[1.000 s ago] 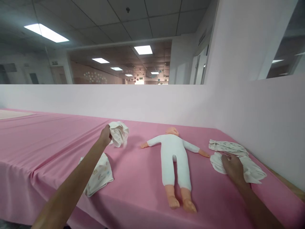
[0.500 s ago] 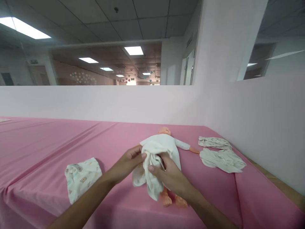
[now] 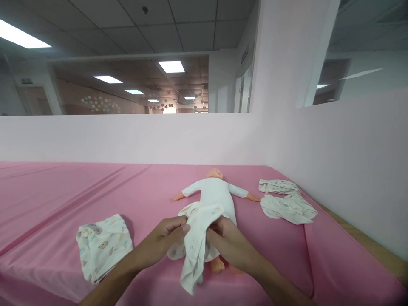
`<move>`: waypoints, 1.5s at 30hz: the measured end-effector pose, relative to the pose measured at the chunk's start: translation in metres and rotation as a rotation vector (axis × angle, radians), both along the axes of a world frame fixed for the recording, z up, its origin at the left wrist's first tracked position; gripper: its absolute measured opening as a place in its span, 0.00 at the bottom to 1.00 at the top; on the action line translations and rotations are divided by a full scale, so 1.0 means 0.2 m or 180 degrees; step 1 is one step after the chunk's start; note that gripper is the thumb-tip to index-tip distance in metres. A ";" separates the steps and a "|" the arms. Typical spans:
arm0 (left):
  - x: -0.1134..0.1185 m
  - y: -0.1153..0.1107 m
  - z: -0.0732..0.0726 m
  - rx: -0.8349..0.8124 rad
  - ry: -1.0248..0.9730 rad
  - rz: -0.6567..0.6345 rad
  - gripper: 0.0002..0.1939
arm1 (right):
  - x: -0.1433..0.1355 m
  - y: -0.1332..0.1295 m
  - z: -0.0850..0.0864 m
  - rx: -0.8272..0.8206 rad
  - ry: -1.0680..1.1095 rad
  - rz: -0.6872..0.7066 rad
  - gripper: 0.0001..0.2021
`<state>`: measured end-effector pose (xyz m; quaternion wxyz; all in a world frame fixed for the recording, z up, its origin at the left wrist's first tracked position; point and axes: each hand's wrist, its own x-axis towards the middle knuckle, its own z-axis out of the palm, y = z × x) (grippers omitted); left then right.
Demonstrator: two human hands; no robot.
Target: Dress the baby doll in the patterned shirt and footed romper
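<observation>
A white patterned cloth garment (image 3: 198, 238) hangs bunched between my two hands, its lower end drooping toward the table's front edge. My left hand (image 3: 168, 238) pinches its left side. On the right side, my right hand (image 3: 228, 240) grips it, with some fingertips hidden in the fabric. Behind the garment a baby doll (image 3: 215, 191) in a white long-sleeved top lies on its back, arms spread and head away from me. The garment covers part of its lower body; a foot shows below.
A folded patterned cloth (image 3: 103, 246) lies at the left on the pink sheet (image 3: 153, 187). Two more cloths, one rolled (image 3: 279, 186) and one crumpled (image 3: 288, 208), lie at the right near the wall (image 3: 344, 170). A low white wall stands behind.
Both hands have moved slightly lower, and the garment hangs longer and more spread out. The doll's left-side arm in view, covered before, now shows. The camera view has shifted a little.
</observation>
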<state>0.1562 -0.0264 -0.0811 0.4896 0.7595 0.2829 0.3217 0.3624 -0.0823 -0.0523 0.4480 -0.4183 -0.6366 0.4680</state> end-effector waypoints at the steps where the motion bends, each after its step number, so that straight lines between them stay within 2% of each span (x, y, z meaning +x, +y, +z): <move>1: 0.00 0.00 0.00 0.0022 -0.0007 -0.0059 0.19 | 0.00 0.00 0.00 -0.0022 0.0071 0.0166 0.13; 3: 0.00 0.00 -0.01 0.0139 -0.0011 -0.0154 0.19 | 0.00 0.00 0.00 -0.0046 0.0175 0.0389 0.12; 6: 0.01 -0.01 0.00 0.0312 -0.0008 -0.0306 0.17 | 0.02 0.01 -0.03 -0.0189 0.0329 0.0376 0.12; 10: 0.02 -0.04 0.02 0.0479 0.0020 -0.0283 0.16 | 0.03 0.04 -0.06 -0.0451 0.1247 0.0486 0.22; 12: 0.03 -0.06 0.02 0.0598 0.0137 -0.0223 0.17 | 0.03 0.04 -0.07 -0.0517 0.1413 0.0377 0.24; 16: 0.03 -0.08 0.00 0.0670 0.0260 -0.0221 0.18 | 0.05 0.04 -0.09 -0.0539 0.0953 -0.0065 0.17; 20: 0.00 -0.04 -0.03 0.0547 0.0049 -0.0230 0.17 | 0.09 0.04 -0.10 -0.0557 0.1358 -0.0361 0.13; 24: -0.04 0.00 -0.05 0.0288 -0.0100 -0.0058 0.16 | 0.11 0.05 -0.07 -0.0367 0.1549 -0.0501 0.14; 28: -0.03 -0.02 -0.06 -0.0031 -0.0221 0.0137 0.14 | 0.05 0.03 -0.02 -0.0108 0.0931 -0.0310 0.14; 32: 0.02 -0.06 -0.05 -0.0465 -0.0725 -0.0117 0.22 | -0.07 -0.03 0.05 0.0952 -0.0319 0.0391 0.12; 34: 0.04 -0.08 -0.04 -0.0786 -0.0917 0.0018 0.23 | -0.11 -0.07 0.06 0.1408 -0.0883 0.0583 0.10; 37: 0.04 -0.10 -0.03 -0.1062 -0.1065 0.0479 0.19 | -0.12 -0.11 0.03 0.1516 -0.1259 0.0439 0.07; 41: 0.00 -0.09 0.00 -0.1292 -0.1319 0.0957 0.16 | -0.08 -0.10 -0.06 0.1299 -0.1046 -0.0057 0.08; 45: -0.04 -0.09 0.02 -0.1522 -0.1549 0.1034 0.18 | -0.05 -0.06 -0.10 0.0997 -0.0988 -0.0433 0.09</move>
